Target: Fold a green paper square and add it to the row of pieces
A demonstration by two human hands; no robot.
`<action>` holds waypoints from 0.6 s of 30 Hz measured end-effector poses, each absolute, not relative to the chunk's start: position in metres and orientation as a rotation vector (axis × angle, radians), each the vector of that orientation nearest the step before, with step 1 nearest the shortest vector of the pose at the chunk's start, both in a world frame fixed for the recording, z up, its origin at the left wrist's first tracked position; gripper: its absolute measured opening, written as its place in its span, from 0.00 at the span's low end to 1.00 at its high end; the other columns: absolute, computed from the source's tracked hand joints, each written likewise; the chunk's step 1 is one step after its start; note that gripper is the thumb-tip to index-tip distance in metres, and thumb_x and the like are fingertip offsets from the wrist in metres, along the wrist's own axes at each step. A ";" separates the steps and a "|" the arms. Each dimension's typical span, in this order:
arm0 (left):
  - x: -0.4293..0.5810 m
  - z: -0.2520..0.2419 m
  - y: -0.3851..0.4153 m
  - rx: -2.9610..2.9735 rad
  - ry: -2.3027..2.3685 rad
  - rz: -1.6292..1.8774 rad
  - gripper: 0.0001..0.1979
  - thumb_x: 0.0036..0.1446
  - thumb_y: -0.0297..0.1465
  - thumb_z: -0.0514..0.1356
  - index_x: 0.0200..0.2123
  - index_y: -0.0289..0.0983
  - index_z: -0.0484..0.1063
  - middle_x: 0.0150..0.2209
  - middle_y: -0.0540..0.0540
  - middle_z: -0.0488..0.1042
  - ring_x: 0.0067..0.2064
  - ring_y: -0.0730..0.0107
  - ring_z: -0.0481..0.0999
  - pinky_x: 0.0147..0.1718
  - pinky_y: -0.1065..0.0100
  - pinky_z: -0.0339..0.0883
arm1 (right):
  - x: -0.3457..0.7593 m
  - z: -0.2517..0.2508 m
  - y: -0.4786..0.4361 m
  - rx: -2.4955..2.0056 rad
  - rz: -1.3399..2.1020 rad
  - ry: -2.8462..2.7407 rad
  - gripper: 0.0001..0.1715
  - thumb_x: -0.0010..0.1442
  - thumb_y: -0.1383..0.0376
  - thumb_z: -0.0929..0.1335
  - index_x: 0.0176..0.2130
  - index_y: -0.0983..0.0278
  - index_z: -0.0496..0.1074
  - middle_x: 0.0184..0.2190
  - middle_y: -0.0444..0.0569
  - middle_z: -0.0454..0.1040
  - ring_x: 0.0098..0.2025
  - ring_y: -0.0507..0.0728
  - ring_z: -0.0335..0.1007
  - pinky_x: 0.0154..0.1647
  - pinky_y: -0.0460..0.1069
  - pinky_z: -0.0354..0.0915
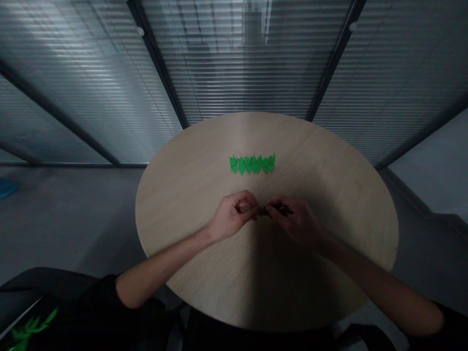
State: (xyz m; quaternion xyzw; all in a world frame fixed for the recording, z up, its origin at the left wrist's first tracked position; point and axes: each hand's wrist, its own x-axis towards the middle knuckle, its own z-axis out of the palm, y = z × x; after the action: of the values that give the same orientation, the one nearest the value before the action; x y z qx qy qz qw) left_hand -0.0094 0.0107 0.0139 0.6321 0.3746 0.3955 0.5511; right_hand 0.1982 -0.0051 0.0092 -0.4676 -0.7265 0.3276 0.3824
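Over the middle of the round table, my left hand [236,213] and my right hand [292,217] meet with their fingertips pinched. Between them shows a small dark green piece [264,212], gripped from both sides. Most of it is covered by my fingers, and its shape is too small and dim to make out. Just beyond my hands, several bright green leaf-shaped pieces [252,164] lie side by side in a short row, their points toward me.
The round wooden table [183,195] stands close to a glass wall with blinds [234,78]. At the lower left, green leafy strands [32,329] lie on something dark beside me. A blue object [6,187] is on the floor at the far left.
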 end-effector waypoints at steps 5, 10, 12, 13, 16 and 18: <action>-0.010 0.011 0.012 1.504 0.868 0.998 0.12 0.59 0.36 0.68 0.35 0.36 0.69 0.27 0.50 0.75 0.28 0.74 0.77 0.29 0.71 0.76 | 0.198 0.011 -0.006 -1.203 0.788 -1.887 0.10 0.67 0.59 0.69 0.39 0.62 0.77 0.33 0.48 0.82 0.34 0.56 0.79 0.36 0.49 0.71; -0.014 0.009 0.012 1.687 0.938 1.005 0.08 0.62 0.34 0.65 0.37 0.35 0.73 0.27 0.50 0.76 0.29 0.72 0.79 0.29 0.73 0.74 | 0.199 0.012 -0.006 -1.193 0.781 -1.913 0.10 0.66 0.59 0.69 0.39 0.62 0.78 0.34 0.49 0.83 0.35 0.58 0.80 0.37 0.50 0.71; -0.015 0.009 0.012 1.708 0.949 0.997 0.08 0.63 0.34 0.64 0.38 0.35 0.73 0.28 0.50 0.76 0.30 0.72 0.79 0.30 0.72 0.74 | 0.198 0.012 -0.006 -1.201 0.747 -1.903 0.09 0.66 0.59 0.69 0.39 0.62 0.78 0.34 0.49 0.83 0.35 0.58 0.80 0.38 0.51 0.72; -0.015 0.009 0.012 1.712 0.951 0.992 0.08 0.64 0.34 0.64 0.38 0.35 0.73 0.28 0.49 0.77 0.30 0.72 0.79 0.30 0.72 0.74 | 0.198 0.012 -0.006 -1.205 0.736 -1.896 0.09 0.66 0.60 0.69 0.38 0.62 0.78 0.34 0.49 0.83 0.35 0.58 0.80 0.39 0.51 0.72; -0.015 0.009 0.012 1.753 0.972 0.997 0.07 0.64 0.33 0.63 0.37 0.34 0.74 0.30 0.47 0.78 0.31 0.72 0.79 0.30 0.72 0.73 | 0.198 0.011 -0.005 -1.206 0.768 -1.889 0.10 0.67 0.60 0.69 0.39 0.62 0.78 0.33 0.49 0.83 0.35 0.58 0.81 0.38 0.51 0.72; -0.016 0.010 0.013 1.797 0.999 1.019 0.07 0.63 0.33 0.63 0.37 0.34 0.75 0.30 0.46 0.79 0.31 0.71 0.78 0.30 0.72 0.72 | 0.199 0.010 -0.004 -1.203 0.806 -1.883 0.10 0.67 0.60 0.69 0.40 0.62 0.78 0.34 0.49 0.84 0.35 0.58 0.81 0.38 0.51 0.73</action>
State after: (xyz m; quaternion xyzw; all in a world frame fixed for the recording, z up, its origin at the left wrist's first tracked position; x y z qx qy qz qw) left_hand -0.0157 0.0126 0.0100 0.7139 0.3967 0.4050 0.4109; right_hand 0.1986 -0.0042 0.0098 -0.4696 -0.7352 0.3149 0.3739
